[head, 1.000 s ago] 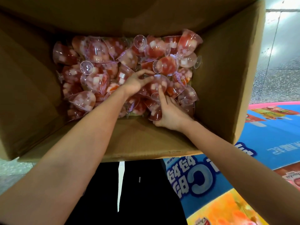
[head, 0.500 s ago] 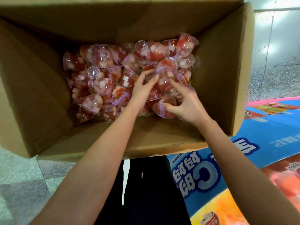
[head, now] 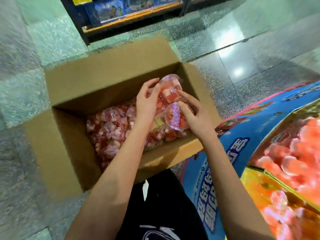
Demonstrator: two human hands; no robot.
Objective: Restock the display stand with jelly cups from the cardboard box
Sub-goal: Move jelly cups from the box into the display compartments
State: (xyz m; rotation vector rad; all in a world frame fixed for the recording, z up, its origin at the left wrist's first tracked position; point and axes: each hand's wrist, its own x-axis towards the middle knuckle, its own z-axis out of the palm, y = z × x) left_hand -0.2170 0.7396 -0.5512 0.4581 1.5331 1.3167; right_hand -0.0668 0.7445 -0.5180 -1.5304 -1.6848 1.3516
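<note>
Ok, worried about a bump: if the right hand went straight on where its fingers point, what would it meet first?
Probably the upper jelly cup in the left hand; fingers of the right hand point at it, though depth is unclear.

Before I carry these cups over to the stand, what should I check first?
1. Left hand grips upper jelly cup: ok.
2. Right hand holds lidded cup: ok.
3. Both cups lifted off the pile in the cardboard box: ok.
4. Display stand close on the right: ok.
5. Room left in the stand: cannot tell, blurred.
</note>
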